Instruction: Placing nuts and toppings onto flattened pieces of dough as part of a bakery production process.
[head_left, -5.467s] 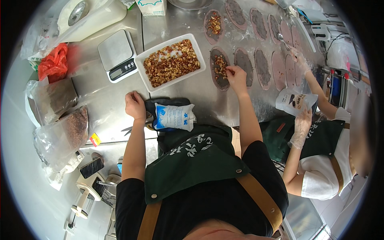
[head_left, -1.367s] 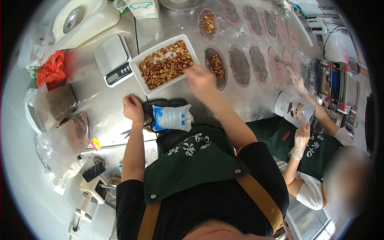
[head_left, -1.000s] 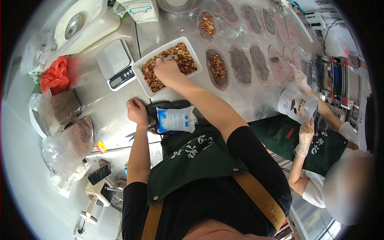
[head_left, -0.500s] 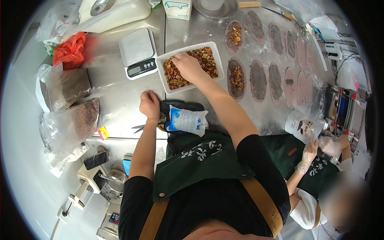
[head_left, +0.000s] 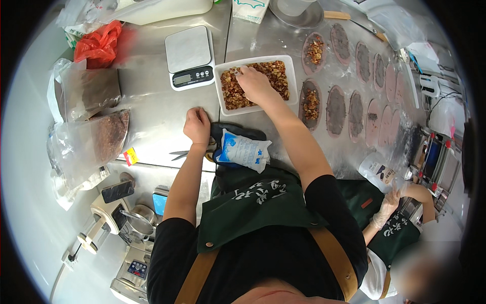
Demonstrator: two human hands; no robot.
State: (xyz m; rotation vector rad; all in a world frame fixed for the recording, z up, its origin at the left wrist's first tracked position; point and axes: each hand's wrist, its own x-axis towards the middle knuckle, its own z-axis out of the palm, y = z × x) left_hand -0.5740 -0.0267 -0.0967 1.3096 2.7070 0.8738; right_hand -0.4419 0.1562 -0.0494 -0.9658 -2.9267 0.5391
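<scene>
My right hand [head_left: 254, 85] reaches into a white rectangular tray [head_left: 292, 83] of chopped nuts [head_left: 276, 76]. Its bent fingertips are closed among the pieces near the tray's left part. My left hand [head_left: 197, 125] rests as a loose fist on the steel table, with nothing visible in it. Just beyond it stands a white kitchen scale [head_left: 188, 50]. Right of the tray lie flat oval dough pieces with a grey filling spread on them. Chopped nuts lie on the far left oval [head_left: 314, 53] and the near left oval [head_left: 310, 106].
A blue-and-white packet [head_left: 245, 150] and scissors [head_left: 182, 154] lie between me and the tray. Plastic bags [head_left: 91, 137] line the left edge. At the back are a metal bowl [head_left: 309, 19] and a knife [head_left: 362, 26]. On the right, a gloved co-worker's hand [head_left: 387, 207] holds a pouch [head_left: 377, 169].
The whole view has shifted, so the table's contents appear farther right and slightly higher. My right hand stays in the nuts; my left stays closed on the table. The co-worker's bare arm has moved.
</scene>
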